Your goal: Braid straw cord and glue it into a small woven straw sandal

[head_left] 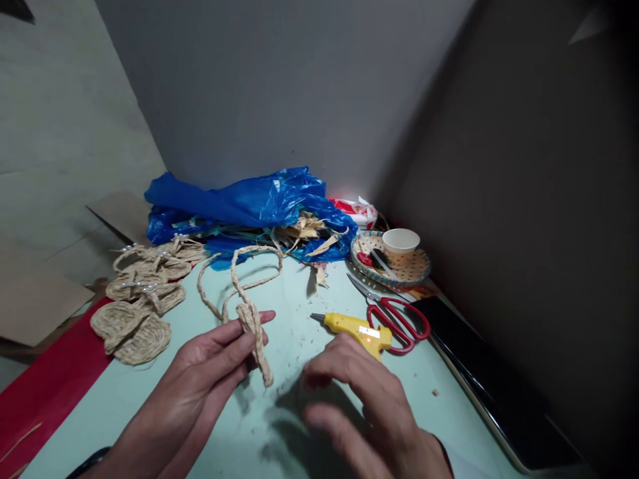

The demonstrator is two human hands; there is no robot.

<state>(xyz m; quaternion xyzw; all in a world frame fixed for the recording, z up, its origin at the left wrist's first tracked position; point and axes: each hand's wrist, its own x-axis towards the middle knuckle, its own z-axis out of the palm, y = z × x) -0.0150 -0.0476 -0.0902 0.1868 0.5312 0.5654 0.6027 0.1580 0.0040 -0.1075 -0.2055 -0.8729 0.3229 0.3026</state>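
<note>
My left hand pinches a braided straw cord between thumb and fingers. The cord is doubled over at the grip, with a short end hanging down and the long part looping behind onto the table. To the right, my right hand hovers above the table, slightly blurred, its thumb and fingers apart and nothing between them. Just beyond it lies a yellow glue gun, nozzle pointing left. Red-handled scissors lie behind the glue gun, blades toward the back.
Several woven straw slippers with beads line the left side beside a red strip. A blue plastic bag of dry fibres lies at the back. Right of it, a woven tray bears a cup. A black flat device lies along the right edge.
</note>
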